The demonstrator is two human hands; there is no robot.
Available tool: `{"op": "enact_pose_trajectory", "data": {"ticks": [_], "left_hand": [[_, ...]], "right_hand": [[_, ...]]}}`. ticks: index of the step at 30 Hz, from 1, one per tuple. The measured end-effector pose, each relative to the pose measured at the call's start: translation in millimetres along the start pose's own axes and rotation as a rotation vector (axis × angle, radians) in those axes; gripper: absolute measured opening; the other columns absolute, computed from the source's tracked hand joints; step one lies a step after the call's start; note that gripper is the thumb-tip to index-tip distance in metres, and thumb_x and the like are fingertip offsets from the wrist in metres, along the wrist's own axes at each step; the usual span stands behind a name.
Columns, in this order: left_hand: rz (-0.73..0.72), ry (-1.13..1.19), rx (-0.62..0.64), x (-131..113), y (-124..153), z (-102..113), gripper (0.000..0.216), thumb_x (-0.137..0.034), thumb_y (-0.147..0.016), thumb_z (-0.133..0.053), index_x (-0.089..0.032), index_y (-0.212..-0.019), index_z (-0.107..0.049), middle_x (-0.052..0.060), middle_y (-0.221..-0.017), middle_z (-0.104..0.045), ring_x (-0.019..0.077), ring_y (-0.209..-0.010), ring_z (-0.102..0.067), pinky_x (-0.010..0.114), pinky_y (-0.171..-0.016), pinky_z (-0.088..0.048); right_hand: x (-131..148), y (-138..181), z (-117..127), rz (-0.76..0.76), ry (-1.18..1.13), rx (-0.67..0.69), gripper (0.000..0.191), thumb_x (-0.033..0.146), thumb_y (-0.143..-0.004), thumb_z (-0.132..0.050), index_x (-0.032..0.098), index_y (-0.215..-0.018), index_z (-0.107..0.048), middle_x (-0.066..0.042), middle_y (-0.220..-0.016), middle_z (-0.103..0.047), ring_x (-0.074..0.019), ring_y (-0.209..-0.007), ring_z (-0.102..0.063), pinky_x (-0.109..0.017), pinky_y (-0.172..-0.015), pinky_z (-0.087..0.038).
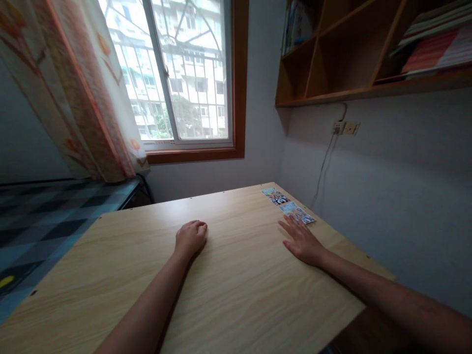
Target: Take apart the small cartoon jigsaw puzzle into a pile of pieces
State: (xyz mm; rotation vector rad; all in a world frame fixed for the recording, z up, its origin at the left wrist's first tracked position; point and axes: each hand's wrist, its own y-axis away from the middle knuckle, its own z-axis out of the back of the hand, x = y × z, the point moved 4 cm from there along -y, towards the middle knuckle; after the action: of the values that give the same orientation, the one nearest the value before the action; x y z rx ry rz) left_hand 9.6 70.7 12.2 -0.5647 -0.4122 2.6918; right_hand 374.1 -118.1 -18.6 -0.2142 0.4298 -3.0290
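My left hand [191, 237] rests on the light wooden table [236, 290] near its middle, fingers curled under in a loose fist, with nothing visible in it. My right hand [300, 239] lies flat on the table further right, fingers stretched out, their tips touching the nearest of two small colourful picture cards. That nearer card [298, 212] and the farther card [275, 196] lie in a row along the table's right edge by the wall.
A bed with a blue checked cover [44, 221] stands left of the table. Beyond it are a window [184, 73] and a patterned curtain [73, 88]. A wooden bookshelf [368, 49] hangs above right, over a wall socket with a cable [341, 128].
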Motion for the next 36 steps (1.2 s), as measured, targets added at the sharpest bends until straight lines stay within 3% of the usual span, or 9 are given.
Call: {"op": "enact_pose_trajectory", "data": {"ticks": [6,10,17,21,24,29,33,36], "left_hand": [[-0.041,-0.054,-0.002,-6,4,-1,0.033,-0.036,-0.089,-0.049,-0.024,-0.104,-0.076,0.007,-0.122,-0.07,0.025,-0.114,-0.062,0.035,-0.101,-0.046],[-0.052,-0.148,0.017,-12,6,0,0.035,-0.033,-0.09,-0.049,-0.021,-0.112,-0.072,0.011,-0.127,-0.067,0.0265,-0.12,-0.059,0.039,-0.105,-0.042],[0.03,-0.237,0.078,-14,10,-1,0.043,-0.037,-0.092,-0.041,-0.021,-0.124,-0.064,0.015,-0.139,-0.058,0.0308,-0.131,-0.049,0.05,-0.109,-0.034],[0.158,-0.283,0.17,-12,9,-8,0.058,-0.045,-0.094,-0.034,-0.019,-0.144,-0.049,0.02,-0.155,-0.037,0.0392,-0.145,-0.028,0.064,-0.113,-0.019],[0.22,-0.297,0.222,-13,9,-9,0.063,-0.048,-0.095,-0.031,-0.02,-0.15,-0.041,0.018,-0.16,-0.029,0.0378,-0.148,-0.021,0.063,-0.115,-0.014],[0.226,-0.297,0.227,-11,11,-6,0.062,-0.05,-0.094,-0.033,-0.022,-0.148,-0.044,0.015,-0.159,-0.031,0.0342,-0.148,-0.023,0.059,-0.117,-0.015],[0.213,-0.288,0.227,-7,11,-6,0.06,-0.049,-0.094,-0.035,-0.023,-0.146,-0.046,0.014,-0.159,-0.034,0.0335,-0.148,-0.025,0.059,-0.117,-0.016],[0.188,-0.278,0.231,-8,12,-4,0.057,-0.047,-0.094,-0.036,-0.023,-0.144,-0.048,0.014,-0.158,-0.036,0.033,-0.147,-0.027,0.06,-0.116,-0.017]], "right_hand": [[72,-13,-10,0.143,-0.204,0.217,0.067,0.051,-0.098,-0.041,0.029,-0.158,-0.022,-0.008,-0.164,-0.014,-0.0267,-0.153,-0.01,-0.05,-0.123,-0.01],[94,-44,-22,0.116,-0.209,0.287,0.063,0.058,-0.099,-0.034,0.03,-0.156,-0.03,-0.01,-0.164,-0.016,-0.0293,-0.153,-0.011,-0.054,-0.122,-0.006],[125,-116,-42,0.012,-0.194,0.272,0.064,0.058,-0.099,-0.03,0.028,-0.156,-0.03,-0.011,-0.164,-0.015,-0.0313,-0.152,-0.01,-0.057,-0.12,-0.003],[134,-145,-50,-0.064,-0.167,0.257,0.065,0.057,-0.099,-0.028,0.028,-0.156,-0.029,-0.011,-0.164,-0.015,-0.0322,-0.152,-0.01,-0.059,-0.119,-0.003],[136,-154,-54,-0.122,-0.162,0.24,0.063,0.055,-0.099,-0.028,0.028,-0.156,-0.03,-0.011,-0.164,-0.018,-0.0313,-0.152,-0.012,-0.058,-0.119,-0.003],[131,-154,-55,-0.128,-0.239,0.181,0.06,0.05,-0.096,-0.037,0.025,-0.15,-0.043,-0.01,-0.161,-0.028,-0.0301,-0.15,-0.02,-0.055,-0.12,-0.007],[124,-150,-52,-0.035,-0.338,0.115,0.044,0.039,-0.09,-0.049,0.029,-0.13,-0.063,-0.005,-0.151,-0.046,-0.0247,-0.143,-0.036,-0.047,-0.119,-0.018],[124,-148,-50,-0.008,-0.364,0.07,0.039,0.037,-0.088,-0.051,0.03,-0.123,-0.068,-0.004,-0.146,-0.052,-0.0243,-0.14,-0.041,-0.047,-0.118,-0.022]]}}
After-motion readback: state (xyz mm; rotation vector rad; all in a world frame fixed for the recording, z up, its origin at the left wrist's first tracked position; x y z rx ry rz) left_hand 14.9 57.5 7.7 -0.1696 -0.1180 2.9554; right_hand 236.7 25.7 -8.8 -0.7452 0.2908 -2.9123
